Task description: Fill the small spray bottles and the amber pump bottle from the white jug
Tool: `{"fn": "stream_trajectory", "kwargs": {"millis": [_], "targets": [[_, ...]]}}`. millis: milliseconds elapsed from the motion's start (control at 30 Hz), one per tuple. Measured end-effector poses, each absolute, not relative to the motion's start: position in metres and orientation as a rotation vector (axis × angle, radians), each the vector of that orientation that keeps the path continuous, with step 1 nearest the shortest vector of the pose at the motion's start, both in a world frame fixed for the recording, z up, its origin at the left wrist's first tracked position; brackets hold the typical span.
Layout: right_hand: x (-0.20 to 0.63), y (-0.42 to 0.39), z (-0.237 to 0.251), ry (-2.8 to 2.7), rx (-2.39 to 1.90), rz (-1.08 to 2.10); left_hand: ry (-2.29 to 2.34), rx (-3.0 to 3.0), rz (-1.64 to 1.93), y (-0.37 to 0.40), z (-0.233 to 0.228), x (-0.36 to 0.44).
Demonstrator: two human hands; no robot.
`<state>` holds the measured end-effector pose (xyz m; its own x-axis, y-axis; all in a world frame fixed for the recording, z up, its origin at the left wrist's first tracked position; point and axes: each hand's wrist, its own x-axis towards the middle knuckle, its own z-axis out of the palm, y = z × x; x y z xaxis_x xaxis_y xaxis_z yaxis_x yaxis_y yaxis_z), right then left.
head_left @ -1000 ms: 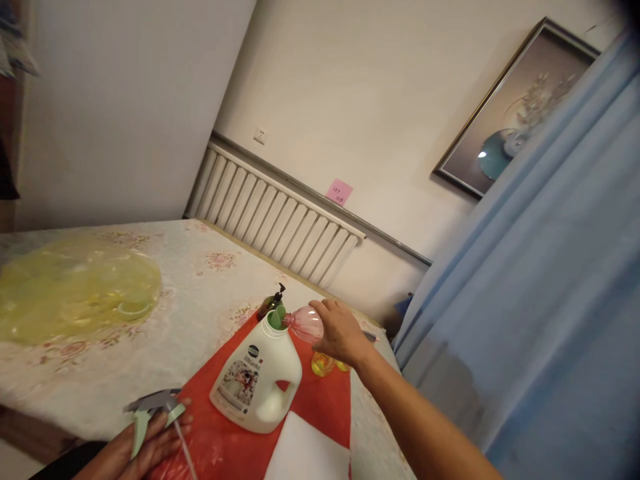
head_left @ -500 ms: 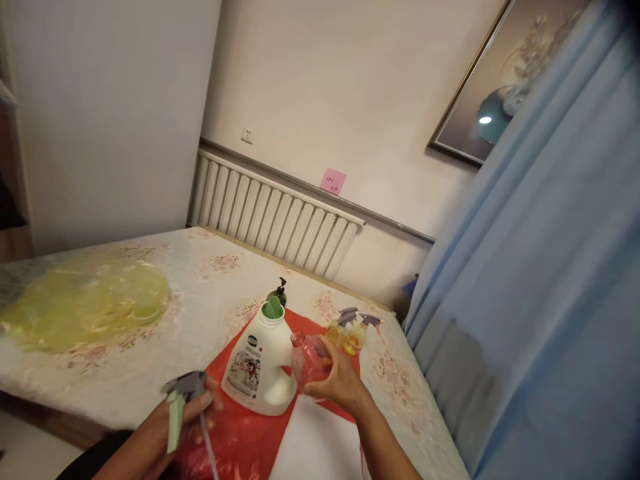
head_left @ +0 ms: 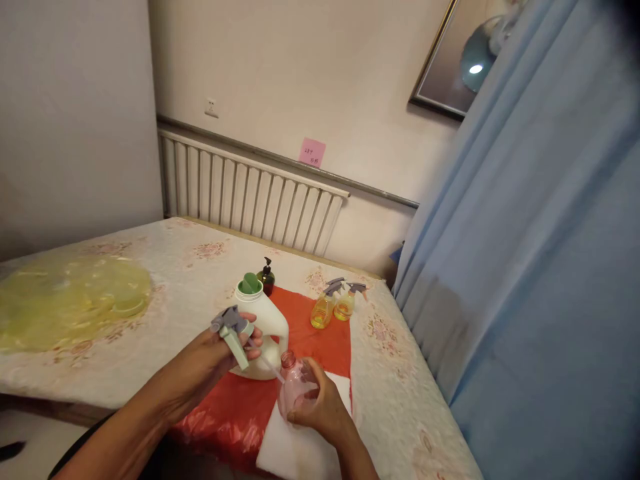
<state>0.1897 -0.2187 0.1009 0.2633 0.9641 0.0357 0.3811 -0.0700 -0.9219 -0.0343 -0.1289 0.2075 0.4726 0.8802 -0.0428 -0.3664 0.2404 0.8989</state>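
My left hand is closed around a grey and pale green trigger spray head, whose thin dip tube slants down toward the bottle in my other hand. My right hand grips a clear pink spray bottle by its side; the bottle's neck has no cap on it. The tube's end lies near the bottle's shoulder, and I cannot tell whether they touch. Just behind both hands stands a white detergent jug with a green spout in its open mouth, partly hidden by my left hand.
Two yellow spray bottles with trigger heads stand at the back of a red plastic sheet. A dark pump bottle is behind the jug. White paper lies in front. A yellow transparent basin-like item rests at left.
My left hand has raised the spray head and brought it right, in front of the jug. The pink bottle has come nearer and lower in my right hand. The view has shifted.
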Motion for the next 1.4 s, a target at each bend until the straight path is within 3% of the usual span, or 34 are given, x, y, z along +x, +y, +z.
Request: {"fn": "stream_trajectory", "kwargs": {"millis": [333, 1000, 1233, 1400], "targets": [[0.193, -0.238, 0.095, -1.286, -1.57, 0.823, 0.75, 1.185, 0.987, -0.137, 0.245, -0.011], [0.169, -0.244, 0.123, -1.28, -1.401, 0.853, 0.762, 1.552, 0.665, -0.135, 0.178, -0.003], [0.169, -0.247, 0.122, -1.362, -1.385, 0.782, 0.71, 1.796, 0.61, -0.136, 0.182, -0.011], [0.169, -0.251, 0.124, -1.283, -1.366, 0.917, 0.614, 1.826, 0.582, -0.137, 0.188, -0.016]]}}
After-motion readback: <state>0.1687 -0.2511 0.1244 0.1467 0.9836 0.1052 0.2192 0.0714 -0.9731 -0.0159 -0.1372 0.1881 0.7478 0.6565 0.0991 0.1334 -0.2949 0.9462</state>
